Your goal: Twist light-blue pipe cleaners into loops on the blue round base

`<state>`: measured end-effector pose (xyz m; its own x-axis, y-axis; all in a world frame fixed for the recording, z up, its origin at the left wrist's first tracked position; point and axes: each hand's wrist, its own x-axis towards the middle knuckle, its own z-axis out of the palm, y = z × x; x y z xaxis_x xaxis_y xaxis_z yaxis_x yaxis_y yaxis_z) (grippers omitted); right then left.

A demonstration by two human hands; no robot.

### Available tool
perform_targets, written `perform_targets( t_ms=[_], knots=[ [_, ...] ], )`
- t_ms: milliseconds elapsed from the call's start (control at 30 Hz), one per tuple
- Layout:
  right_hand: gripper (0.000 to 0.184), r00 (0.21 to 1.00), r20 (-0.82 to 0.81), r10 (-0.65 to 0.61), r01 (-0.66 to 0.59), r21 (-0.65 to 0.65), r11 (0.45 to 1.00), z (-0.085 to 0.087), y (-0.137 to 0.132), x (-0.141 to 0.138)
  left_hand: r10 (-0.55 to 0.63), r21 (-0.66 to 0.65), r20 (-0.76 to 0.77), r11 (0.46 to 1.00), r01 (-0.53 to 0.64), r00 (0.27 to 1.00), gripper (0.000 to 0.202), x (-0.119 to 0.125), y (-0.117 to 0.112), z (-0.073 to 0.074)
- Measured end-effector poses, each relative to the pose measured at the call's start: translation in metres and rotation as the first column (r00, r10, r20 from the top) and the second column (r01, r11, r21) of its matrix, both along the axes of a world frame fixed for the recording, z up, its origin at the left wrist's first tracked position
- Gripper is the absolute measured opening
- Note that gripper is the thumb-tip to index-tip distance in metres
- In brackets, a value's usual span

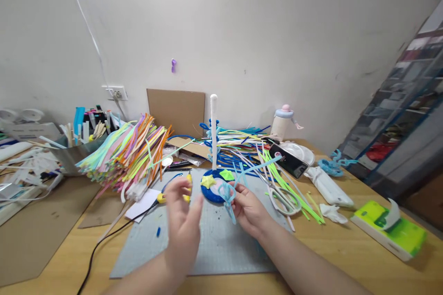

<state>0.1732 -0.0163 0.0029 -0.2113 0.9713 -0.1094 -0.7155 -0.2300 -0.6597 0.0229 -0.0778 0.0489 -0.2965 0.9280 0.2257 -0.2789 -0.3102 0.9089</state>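
Note:
My right hand (249,209) pinches a light blue pipe-cleaner piece (227,198) bent into loops, with loose ends reaching up and to the right. To its left my left hand (183,221) is raised over the mat, slightly blurred, fingers apart and holding nothing. Just behind the hands sits a round dark blue base (208,195) bearing a yellow star (208,181) and a bright green shape (227,174). A white fuzzy post (213,133) rises upright at the base's back. Partly hidden behind my left hand is a yellow-handled tool (162,198) with a black cord.
A grey cutting mat (145,249) covers the table's middle. Scissors (284,200) and green pipe cleaners (306,205) lie right. Colourful pipe-cleaner bundles (128,156) crowd the left. A phone (289,160), a bottle (281,124) and a green tissue pack (389,228) are farther right.

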Motion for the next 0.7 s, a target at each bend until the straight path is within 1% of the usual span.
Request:
perform_targets(
  t_ms=[33, 67, 100, 133, 167, 200, 233, 300, 400, 500, 600, 700],
  knots=[
    [0.023, 1.0, 0.019, -0.016, 0.016, 0.017, 1.0, 0.001, -0.001, -0.001, -0.103, -0.074, 0.033, 0.992, 0.105, 0.994, 0.029, 0.006, 0.019, -0.001],
    [0.023, 0.998, 0.043, -0.036, 0.035, 0.035, 0.999, 0.003, -0.002, -0.002, -0.239, -0.155, 0.083, 0.956, 0.249, 0.968, 0.027, 0.011, 0.035, -0.005],
    [0.024, 0.996, 0.071, -0.057, 0.053, 0.049, 0.997, 0.004, -0.003, -0.003, -0.383, -0.221, 0.148, 0.886, 0.407, 0.912, 0.026, 0.015, 0.046, -0.009],
    [0.024, 0.993, 0.097, -0.072, 0.067, 0.054, 0.996, 0.004, -0.004, -0.004, -0.511, -0.264, 0.223, 0.788, 0.557, 0.83, 0.025, 0.016, 0.052, -0.013],
    [0.024, 0.99, 0.118, -0.077, 0.071, 0.053, 0.996, 0.005, -0.004, -0.005, -0.599, -0.262, 0.267, 0.709, 0.655, 0.755, 0.027, 0.016, 0.055, -0.017],
    [0.024, 0.989, 0.132, -0.071, 0.066, 0.043, 0.997, 0.004, -0.005, -0.005, -0.642, -0.247, 0.288, 0.667, 0.703, 0.711, 0.027, 0.015, 0.056, -0.021],
    [0.024, 0.989, 0.14, -0.055, 0.053, 0.023, 0.998, 0.003, -0.006, -0.006, -0.67, -0.238, 0.29, 0.641, 0.73, 0.683, 0.027, 0.013, 0.054, -0.023],
    [0.024, 0.99, 0.141, -0.015, 0.019, -0.03, 0.999, -0.001, -0.006, -0.007, -0.688, -0.247, 0.268, 0.628, 0.738, 0.675, 0.022, 0.009, 0.05, -0.025],
    [0.025, 0.99, 0.135, 0.043, -0.027, -0.117, 0.993, -0.008, -0.006, -0.008, -0.662, -0.28, 0.247, 0.65, 0.706, 0.707, 0.011, 0.004, 0.047, -0.026],
    [0.025, 0.988, 0.091, 0.126, -0.108, -0.183, 0.977, -0.01, -0.005, -0.009, -0.607, -0.325, 0.285, 0.667, 0.671, 0.742, 0.011, 0.004, 0.048, -0.028],
    [0.022, 0.967, 0.041, 0.251, -0.24, -0.188, 0.952, -0.008, -0.005, -0.008, -0.52, -0.368, 0.373, 0.677, 0.637, 0.768, 0.016, 0.003, 0.051, -0.031],
    [0.018, 0.926, 0.072, 0.37, -0.355, -0.161, 0.921, -0.003, -0.008, -0.005, -0.445, -0.397, 0.4, 0.704, 0.589, 0.801, 0.017, 0.001, 0.054, -0.034]
  ],
)
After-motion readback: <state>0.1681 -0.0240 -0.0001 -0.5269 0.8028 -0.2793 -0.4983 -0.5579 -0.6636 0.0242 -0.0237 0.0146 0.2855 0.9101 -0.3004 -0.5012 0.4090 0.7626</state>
